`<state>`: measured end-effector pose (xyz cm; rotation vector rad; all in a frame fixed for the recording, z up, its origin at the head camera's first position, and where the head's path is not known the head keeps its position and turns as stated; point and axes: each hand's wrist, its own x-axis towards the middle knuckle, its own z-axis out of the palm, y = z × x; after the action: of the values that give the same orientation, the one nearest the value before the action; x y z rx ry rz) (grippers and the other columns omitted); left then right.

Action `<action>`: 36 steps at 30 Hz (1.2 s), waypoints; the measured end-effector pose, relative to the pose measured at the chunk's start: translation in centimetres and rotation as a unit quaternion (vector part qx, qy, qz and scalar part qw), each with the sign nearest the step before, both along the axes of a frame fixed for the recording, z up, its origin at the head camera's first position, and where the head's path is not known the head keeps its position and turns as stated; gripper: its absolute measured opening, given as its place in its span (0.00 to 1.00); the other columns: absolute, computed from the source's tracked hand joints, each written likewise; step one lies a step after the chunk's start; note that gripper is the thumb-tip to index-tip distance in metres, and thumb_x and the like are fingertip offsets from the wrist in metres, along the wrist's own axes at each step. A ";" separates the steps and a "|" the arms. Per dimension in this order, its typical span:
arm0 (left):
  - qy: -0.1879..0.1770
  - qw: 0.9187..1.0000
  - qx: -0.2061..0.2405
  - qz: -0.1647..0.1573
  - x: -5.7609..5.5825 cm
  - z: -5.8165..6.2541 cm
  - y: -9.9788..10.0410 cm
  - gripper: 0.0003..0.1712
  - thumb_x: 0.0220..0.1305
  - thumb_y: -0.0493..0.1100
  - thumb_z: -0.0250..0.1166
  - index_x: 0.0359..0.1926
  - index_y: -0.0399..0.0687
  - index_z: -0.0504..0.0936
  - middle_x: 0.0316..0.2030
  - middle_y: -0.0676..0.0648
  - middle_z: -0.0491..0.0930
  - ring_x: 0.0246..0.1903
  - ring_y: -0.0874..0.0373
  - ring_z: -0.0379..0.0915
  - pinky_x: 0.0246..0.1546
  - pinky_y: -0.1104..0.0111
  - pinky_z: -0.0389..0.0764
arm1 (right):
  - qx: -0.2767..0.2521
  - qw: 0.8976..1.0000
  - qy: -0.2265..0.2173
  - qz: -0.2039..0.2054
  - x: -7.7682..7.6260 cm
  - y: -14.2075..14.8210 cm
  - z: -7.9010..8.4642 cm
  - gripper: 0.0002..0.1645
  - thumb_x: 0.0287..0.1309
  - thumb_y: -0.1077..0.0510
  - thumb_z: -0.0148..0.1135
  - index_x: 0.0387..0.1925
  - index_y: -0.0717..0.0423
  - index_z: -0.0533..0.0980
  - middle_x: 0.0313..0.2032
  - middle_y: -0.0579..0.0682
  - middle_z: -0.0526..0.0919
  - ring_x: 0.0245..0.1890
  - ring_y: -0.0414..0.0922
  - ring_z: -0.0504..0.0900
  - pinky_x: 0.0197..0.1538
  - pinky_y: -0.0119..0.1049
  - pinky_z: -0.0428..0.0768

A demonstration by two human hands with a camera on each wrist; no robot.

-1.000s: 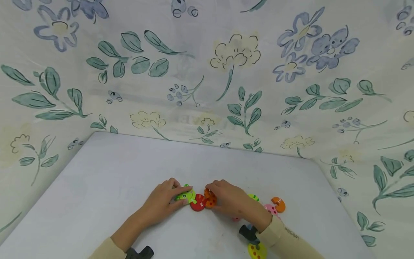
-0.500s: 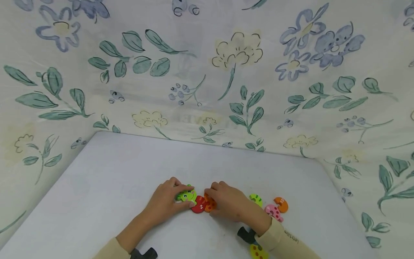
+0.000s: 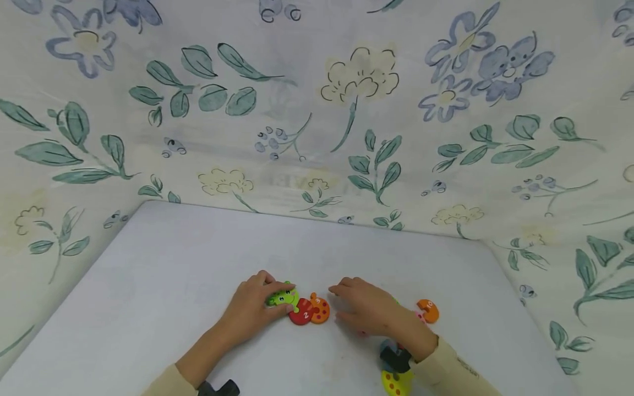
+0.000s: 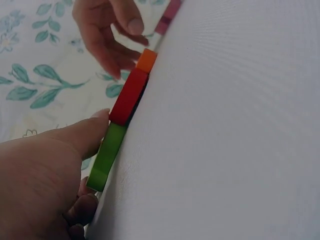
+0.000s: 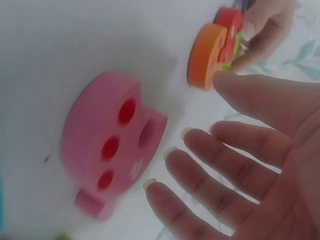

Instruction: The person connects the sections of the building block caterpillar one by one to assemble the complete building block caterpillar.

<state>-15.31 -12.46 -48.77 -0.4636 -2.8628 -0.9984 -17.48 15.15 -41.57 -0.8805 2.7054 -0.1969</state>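
My left hand [image 3: 249, 303] pinches a green puzzle piece with a smiling face [image 3: 283, 297] between thumb and fingers, flat on the white table. Joined to its right side is a red piece numbered 2 [image 3: 300, 314], and an orange spotted piece [image 3: 321, 309] adjoins the red one. Just right of this row hovers my right hand [image 3: 369, 305], fingers relaxed and apart, holding nothing. In the right wrist view a pink piece with red dots [image 5: 95, 135] lies near those fingers. From the head, that pink piece is mostly hidden by the right hand.
Loose pieces lie right of the row: an orange one numbered 10 [image 3: 428, 311] beyond the right wrist and a yellow spotted one [image 3: 396, 383] near the front. The white table [image 3: 198, 247] meets a floral cloth [image 3: 307, 110] at the back and sides.
My right hand has let go of the orange spotted piece and moved to the right. That piece now sits against the red one. The left hand stays on the green piece.
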 end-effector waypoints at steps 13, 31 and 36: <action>-0.006 1.000 0.005 -0.015 -0.1 -0.2 -0.2 0.24 0.64 0.55 0.76 0.62 0.64 0.86 0.40 0.59 0.70 0.39 0.63 0.64 0.39 0.64 0.67 | -0.036 0.999 0.000 -0.020 1.1 3.1 0.7 0.28 0.65 0.53 0.73 0.64 0.55 0.80 0.57 0.49 0.82 0.57 0.48 0.79 0.60 0.47 0.80; -0.026 1.000 0.013 0.009 -0.4 -0.4 -0.4 0.32 0.65 0.53 0.75 0.69 0.56 0.80 0.44 0.55 0.74 0.40 0.62 0.66 0.40 0.64 0.70 | -0.024 0.999 0.004 -0.042 3.0 5.5 0.1 0.34 0.58 0.45 0.79 0.63 0.52 0.80 0.57 0.48 0.81 0.56 0.47 0.79 0.57 0.45 0.82; -0.032 0.999 0.017 0.018 -0.6 -0.4 -0.3 0.32 0.65 0.54 0.76 0.67 0.51 0.81 0.45 0.54 0.75 0.40 0.61 0.67 0.41 0.63 0.71 | -0.024 0.998 0.001 -0.050 3.3 5.9 -0.2 0.35 0.57 0.46 0.80 0.63 0.52 0.80 0.58 0.49 0.81 0.56 0.48 0.78 0.57 0.46 0.82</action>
<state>-15.89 -12.79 -49.15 -0.3814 -2.8937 -1.0736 -14.21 21.06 -41.76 -0.7602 2.7590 -0.2831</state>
